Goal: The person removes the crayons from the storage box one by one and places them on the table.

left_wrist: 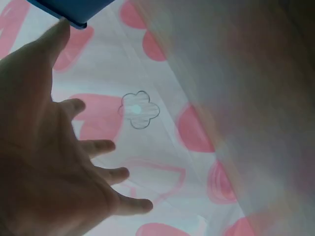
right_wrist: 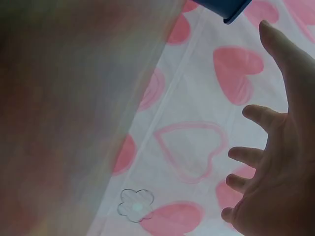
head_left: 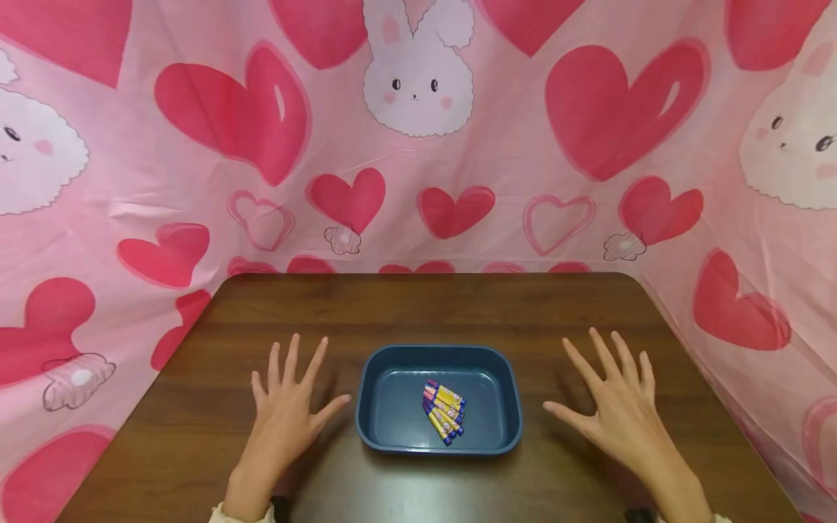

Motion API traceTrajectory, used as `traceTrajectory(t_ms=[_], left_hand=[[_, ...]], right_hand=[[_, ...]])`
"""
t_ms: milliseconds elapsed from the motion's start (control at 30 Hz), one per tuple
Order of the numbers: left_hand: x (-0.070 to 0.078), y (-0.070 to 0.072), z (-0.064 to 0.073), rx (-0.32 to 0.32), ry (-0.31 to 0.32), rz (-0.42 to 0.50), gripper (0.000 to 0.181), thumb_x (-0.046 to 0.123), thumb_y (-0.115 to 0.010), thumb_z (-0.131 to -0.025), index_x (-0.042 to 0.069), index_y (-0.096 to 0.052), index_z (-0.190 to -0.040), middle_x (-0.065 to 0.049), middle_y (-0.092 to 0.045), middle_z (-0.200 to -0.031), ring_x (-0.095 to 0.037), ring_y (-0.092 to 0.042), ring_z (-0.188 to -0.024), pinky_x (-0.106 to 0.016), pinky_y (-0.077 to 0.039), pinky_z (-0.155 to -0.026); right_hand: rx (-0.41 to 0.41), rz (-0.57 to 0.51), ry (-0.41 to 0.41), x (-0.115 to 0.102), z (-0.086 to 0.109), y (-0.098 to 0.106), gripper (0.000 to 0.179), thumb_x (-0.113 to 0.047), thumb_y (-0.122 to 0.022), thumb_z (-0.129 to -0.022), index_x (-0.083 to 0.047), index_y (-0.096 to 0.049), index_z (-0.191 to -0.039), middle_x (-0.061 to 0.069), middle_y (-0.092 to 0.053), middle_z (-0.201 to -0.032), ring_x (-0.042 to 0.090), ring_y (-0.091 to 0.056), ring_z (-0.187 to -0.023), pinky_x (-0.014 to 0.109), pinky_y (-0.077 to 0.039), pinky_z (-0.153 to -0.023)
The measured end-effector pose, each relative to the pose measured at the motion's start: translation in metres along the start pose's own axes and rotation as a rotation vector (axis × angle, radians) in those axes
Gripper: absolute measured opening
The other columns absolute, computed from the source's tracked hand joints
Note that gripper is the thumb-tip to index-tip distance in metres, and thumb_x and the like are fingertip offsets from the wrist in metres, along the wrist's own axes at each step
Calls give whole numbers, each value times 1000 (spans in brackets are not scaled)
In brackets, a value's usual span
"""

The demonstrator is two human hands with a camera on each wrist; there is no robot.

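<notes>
A dark blue rectangular tray with rounded corners sits at the middle of the table. Inside it lies a small fanned pile of crayons in yellow and blue wrappers, with pink and purple tips among them. To the left of the tray my left hand is spread, its thumb pointing at the tray's side and nothing held. On the other side my right hand is spread the same way, apart from the tray. Both wrist views show the fingers stretched out, with a corner of the blue tray near the thumb.
The dark brown wooden table has rounded far corners. A pink cloth printed with hearts, rabbits and flowers hangs behind the table and along both sides.
</notes>
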State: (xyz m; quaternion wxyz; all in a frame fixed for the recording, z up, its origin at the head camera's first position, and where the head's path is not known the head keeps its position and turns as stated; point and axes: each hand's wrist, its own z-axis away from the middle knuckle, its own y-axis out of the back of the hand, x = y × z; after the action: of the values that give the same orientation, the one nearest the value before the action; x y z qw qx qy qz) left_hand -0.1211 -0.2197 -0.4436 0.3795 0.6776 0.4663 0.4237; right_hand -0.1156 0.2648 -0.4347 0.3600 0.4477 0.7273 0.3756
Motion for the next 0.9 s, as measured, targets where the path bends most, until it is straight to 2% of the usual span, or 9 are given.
traceTrajectory(t_ms=[200, 333, 500, 600, 700, 800, 900], left_hand=[[1, 2, -6, -26, -21, 58, 87, 56, -70, -86, 33, -27, -158, -23, -24, -159, -49, -20, -143, -79, -18, -101], [5, 8, -12, -48, -26, 164, 76, 47, -68, -91, 32, -33, -156, -22, -37, -151, -47, -36, -135, -74, -30, -100], [9, 13, -23, -101, -57, 317, 63, 41, -63, -97, 30, -38, -153, -14, -57, -135, -36, -54, -123, -62, -43, -98], [10, 13, -30, -170, -75, 435, 55, 37, -62, -98, 26, -44, -150, -8, -67, -118, -24, -64, -105, -46, -53, -91], [10, 11, -35, -266, -60, 575, 48, 29, -62, -99, 26, -50, -146, -4, -71, -96, -18, -66, -81, -33, -57, -75], [7, 6, -36, -370, -19, 723, 46, 24, -62, -100, 24, -52, -144, -10, -70, -85, -24, -66, -68, -33, -57, -62], [1, 1, -34, -482, 5, 897, 46, 21, -60, -101, 17, -50, -146, -19, -68, -78, -31, -65, -58, -37, -56, -54]], right_hand=[[39, -26, 74, -13, -12, 7, 96, -58, -80, -72, -29, -39, -154, 19, -31, -157, 42, -14, -148, 70, -4, -112], [41, -73, 127, -28, -23, 12, 88, -49, -82, -74, -26, -45, -151, 19, -37, -153, 43, -23, -143, 71, -17, -107], [-16, -131, 182, -54, -37, 13, 73, -37, -75, -87, -24, -44, -152, 17, -48, -143, 37, -39, -134, 66, -34, -102], [-49, -163, 222, -71, -46, 12, 61, -32, -69, -94, -21, -46, -150, 12, -55, -134, 29, -48, -127, 56, -43, -101], [-69, -178, 265, -88, -54, 9, 50, -29, -68, -95, -15, -56, -142, 7, -62, -124, 23, -56, -116, 45, -50, -96], [-98, -177, 314, -104, -59, 4, 42, -27, -70, -94, -9, -64, -131, 6, -67, -115, 20, -61, -107, 40, -54, -90], [-133, -184, 374, -119, -61, -4, 36, -23, -73, -91, -7, -68, -123, 5, -69, -108, 17, -64, -100, 36, -56, -85]])
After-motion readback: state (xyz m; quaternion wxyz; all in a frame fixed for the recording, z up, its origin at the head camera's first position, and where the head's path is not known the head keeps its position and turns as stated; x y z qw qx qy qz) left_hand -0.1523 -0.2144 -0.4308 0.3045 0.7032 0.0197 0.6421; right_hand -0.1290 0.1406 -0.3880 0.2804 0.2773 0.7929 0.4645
